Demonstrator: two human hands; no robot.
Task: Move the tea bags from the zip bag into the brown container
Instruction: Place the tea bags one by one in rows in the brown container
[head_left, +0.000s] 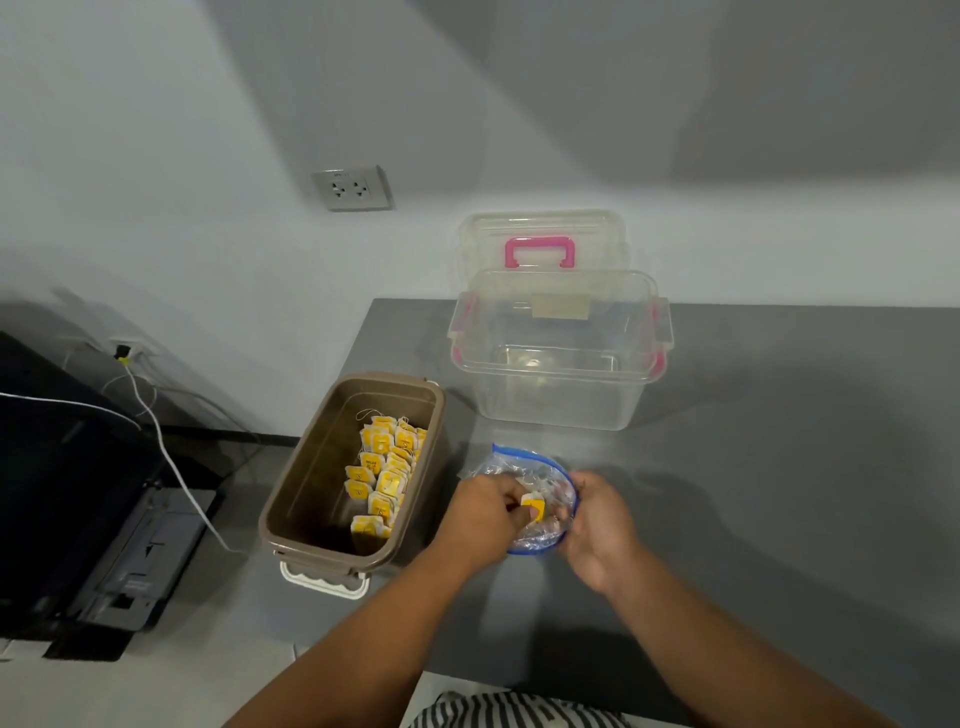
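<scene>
A yellow tea bag (533, 506) is pinched in the grip of the left hand (480, 514) at the mouth of the zip bag (519, 465), whose rim is held in the curled right hand (602, 525). The brown container (291, 499), part-filled with tea bags (387, 467), is set just beside them on the grey bench (779, 467), under a white wall (208, 156).

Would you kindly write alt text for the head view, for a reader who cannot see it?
The left hand pinches a yellow tea bag at the mouth of a zip bag, which the right hand holds open on a grey table. Beside it, a brown container holds many tea bags.
</scene>
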